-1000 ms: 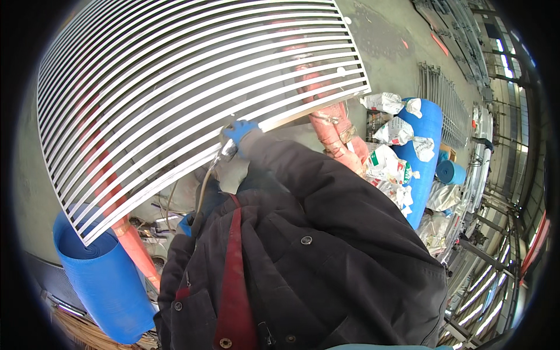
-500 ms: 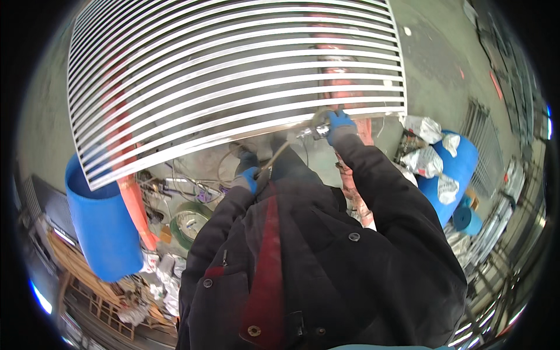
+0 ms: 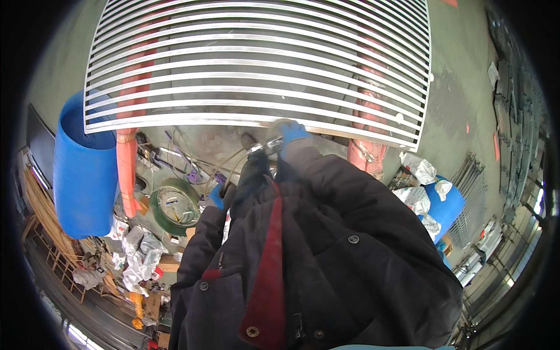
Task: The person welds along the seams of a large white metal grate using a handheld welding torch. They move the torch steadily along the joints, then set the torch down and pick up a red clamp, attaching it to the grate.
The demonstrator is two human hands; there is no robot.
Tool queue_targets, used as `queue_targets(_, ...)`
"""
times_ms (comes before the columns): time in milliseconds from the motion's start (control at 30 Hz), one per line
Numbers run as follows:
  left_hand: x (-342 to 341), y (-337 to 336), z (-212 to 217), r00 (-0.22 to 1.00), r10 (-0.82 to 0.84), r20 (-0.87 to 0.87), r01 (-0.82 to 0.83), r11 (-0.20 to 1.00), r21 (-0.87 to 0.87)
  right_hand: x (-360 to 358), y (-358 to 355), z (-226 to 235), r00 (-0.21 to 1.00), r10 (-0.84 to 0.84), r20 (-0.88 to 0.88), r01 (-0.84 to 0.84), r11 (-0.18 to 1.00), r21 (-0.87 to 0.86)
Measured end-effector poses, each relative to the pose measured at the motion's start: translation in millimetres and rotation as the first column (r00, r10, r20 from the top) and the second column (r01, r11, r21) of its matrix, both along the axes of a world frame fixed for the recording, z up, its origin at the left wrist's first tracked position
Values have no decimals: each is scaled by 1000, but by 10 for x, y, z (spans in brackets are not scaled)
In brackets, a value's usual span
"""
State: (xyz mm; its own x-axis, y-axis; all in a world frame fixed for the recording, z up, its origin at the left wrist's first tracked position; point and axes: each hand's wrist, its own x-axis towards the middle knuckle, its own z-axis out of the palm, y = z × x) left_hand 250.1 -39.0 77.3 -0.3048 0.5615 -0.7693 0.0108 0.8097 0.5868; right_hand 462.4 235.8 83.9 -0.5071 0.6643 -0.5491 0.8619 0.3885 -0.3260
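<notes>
A slatted white-silver metal panel (image 3: 175,123) lies flat in front of me on two red-wrapped supports. My right hand (image 3: 293,132), in a blue glove, is closed on a shiny metal air sander (image 3: 265,145). Its blurred round head meets the panel's near rail around the middle. From the tool a tan hose (image 3: 232,171) runs back toward my left side. My left hand (image 3: 217,196), also blue-gloved, is low by my left thigh, closed round that hose. The fingers of both hands are partly hidden.
Red-wrapped supports stand at left (image 3: 126,169) and right (image 3: 363,153). A blue barrel (image 3: 84,181) is at left; another blue barrel (image 3: 448,205) with white bags lies at right. A green hose coil (image 3: 158,211), cables and bags litter the floor. Metal bars (image 3: 513,134) lie far right.
My right hand and the sander have moved left along the near rail. My left hand has shifted left and lower with the hose. The view has turned, so the panel appears further right.
</notes>
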Motion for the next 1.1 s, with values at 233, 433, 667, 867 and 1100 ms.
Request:
queue_targets(233, -480, -625, -411, 966, 258, -4, -258, 966, -13, -880, -497, -170, 998, 57, -5, -57, 994, 94)
queue_targets(433, -698, -591, -611, 951, 307, -18, -303, 945, 127, -1058, -570, -75, 1000, 22, -21, -18, 986, 167)
queue_targets(667, -941, -296, -212, 780, 17, -625, 141, 969, 202, -1386, -532, -2, 998, 55, 38, -57, 998, 36)
queue_targets(867, -415, 237, 251, 803, -146, -577, 396, 855, 335, -1551, -653, -234, 997, -7, 83, 1, 998, 66)
queue_targets(1100, -76, 836, 22, 806, -236, -543, 505, 752, 423, -1350, -599, -434, 993, 98, -73, -85, 983, 164)
